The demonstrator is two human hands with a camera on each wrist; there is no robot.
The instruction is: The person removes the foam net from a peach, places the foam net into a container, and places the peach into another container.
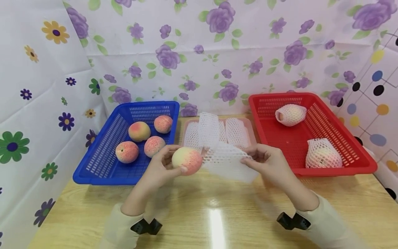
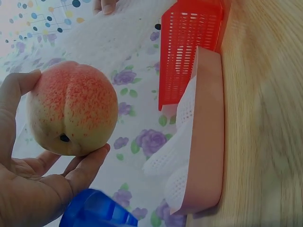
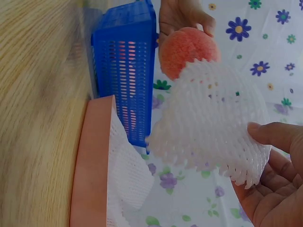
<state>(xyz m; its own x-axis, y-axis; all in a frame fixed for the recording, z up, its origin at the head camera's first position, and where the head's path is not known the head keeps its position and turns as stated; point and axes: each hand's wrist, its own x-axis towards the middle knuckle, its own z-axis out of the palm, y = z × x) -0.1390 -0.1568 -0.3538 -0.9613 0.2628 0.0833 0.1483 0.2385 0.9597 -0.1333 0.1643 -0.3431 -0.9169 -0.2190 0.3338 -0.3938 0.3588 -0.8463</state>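
Note:
A yellow and pink peach [image 1: 187, 160] is held between the thumb and fingers of my left hand [image 1: 163, 166], above the table's middle. In the left wrist view the peach [image 2: 73, 109] shows its crease and a small dark hole. My right hand [image 1: 269, 162] pinches the edge of a white foam net sleeve [image 1: 228, 155], thumb on one side and fingers on the other. In the right wrist view the foam net [image 3: 213, 118] spreads out towards the peach [image 3: 187, 49], overlapping its edge; whether they touch I cannot tell.
On the left a blue basket [image 1: 105, 180] holds several peaches [image 1: 126, 152]. To the right, a red basket [image 1: 335, 171] contains two net-wrapped peaches [image 1: 291, 114]. Between them a pink tray [image 1: 249, 128] holds several foam nets [image 1: 208, 129]. A patterned cloth [image 1: 214, 55] hangs behind the wooden table [image 1: 186, 214].

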